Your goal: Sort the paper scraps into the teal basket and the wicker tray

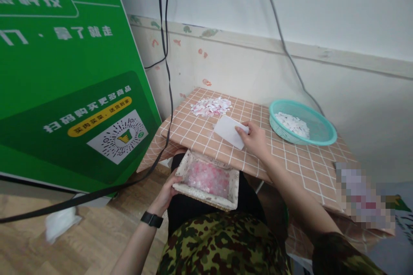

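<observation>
My left hand point(167, 191) grips the left side of a rectangular lined basket point(206, 197) held just below the table's front edge, over my lap. Pink and white bits point(208, 177) cover its bottom. In my right hand point(253, 137) is a white card point(228, 131), pinched at its right end between thumb and fingers. The card rests on or just above the checked tablecloth point(290, 159). A few scraps lie by the card's left edge. Beyond it is a pile of white and pink paper scraps point(211, 106).
A turquoise plastic basket point(325, 133) with white scraps stands at the table's right. Black cables point(169, 81) hang down on the left before a green cabinet point(64, 51). A white bag or sheet point(61, 223) lies on the wooden floor. A pale wall backs the table.
</observation>
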A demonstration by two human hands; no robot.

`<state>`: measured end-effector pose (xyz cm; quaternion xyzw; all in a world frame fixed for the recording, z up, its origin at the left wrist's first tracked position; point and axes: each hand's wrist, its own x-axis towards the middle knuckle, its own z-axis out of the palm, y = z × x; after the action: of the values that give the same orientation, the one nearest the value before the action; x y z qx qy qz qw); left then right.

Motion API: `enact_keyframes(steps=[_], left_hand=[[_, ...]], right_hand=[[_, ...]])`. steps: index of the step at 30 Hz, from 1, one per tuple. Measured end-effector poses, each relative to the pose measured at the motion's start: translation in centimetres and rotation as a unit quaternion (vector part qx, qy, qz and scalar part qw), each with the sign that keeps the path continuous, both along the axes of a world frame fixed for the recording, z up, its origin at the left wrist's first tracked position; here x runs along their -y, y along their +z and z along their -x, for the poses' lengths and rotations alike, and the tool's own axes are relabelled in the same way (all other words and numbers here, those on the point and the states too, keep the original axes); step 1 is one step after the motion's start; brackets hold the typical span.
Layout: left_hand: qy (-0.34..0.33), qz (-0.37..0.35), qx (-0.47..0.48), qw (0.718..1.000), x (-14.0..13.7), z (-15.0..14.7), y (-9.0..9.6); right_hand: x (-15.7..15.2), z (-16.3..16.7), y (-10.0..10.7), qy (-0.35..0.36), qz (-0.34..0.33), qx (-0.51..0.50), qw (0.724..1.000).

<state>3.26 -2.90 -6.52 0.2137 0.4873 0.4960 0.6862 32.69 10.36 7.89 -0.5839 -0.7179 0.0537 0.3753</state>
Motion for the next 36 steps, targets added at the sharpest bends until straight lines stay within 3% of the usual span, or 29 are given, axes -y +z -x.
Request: enact_keyframes(steps=[8, 15, 25, 27, 30, 32, 36], left_hand=[[0.020, 0.019, -0.001, 1.000, 0.0, 0.3, 0.6], [0.037, 0.020, -0.016, 0.999, -0.1, 0.8, 1.0], [0.049, 0.031, -0.008, 0.998, 0.1, 0.9, 1.7], [0.047, 0.038, 0.003, 0.998, 0.2, 0.9, 1.4], [0.045, 0.041, 0.017, 0.998, 0.5, 0.6, 0.9], [0.044, 0.041, 0.022, 0.998, 0.6, 0.3, 0.6], [0.021, 0.061, 0.025, 0.998, 0.8, -1.0, 0.3]], right_hand=[[-1.6, 1.1, 0.7, 0.087, 0.045, -0.018, 0.995], [-2.8, 1.4, 0.2, 0.092, 0.037, -0.023, 0.995], [2.2, 1.0, 1.8, 0.270, 0.144, -0.030, 0.952], [2.1, -0.3, 2.2, 0.241, 0.121, -0.036, 0.962], [0.1, -3.1, 2.4, 0.084, 0.013, -0.065, 0.994], [-1.6, -5.0, 2.2, -0.004, -0.040, -0.048, 0.998], [-3.7, -6.6, 0.8, -0.044, -0.067, 0.001, 0.997]])
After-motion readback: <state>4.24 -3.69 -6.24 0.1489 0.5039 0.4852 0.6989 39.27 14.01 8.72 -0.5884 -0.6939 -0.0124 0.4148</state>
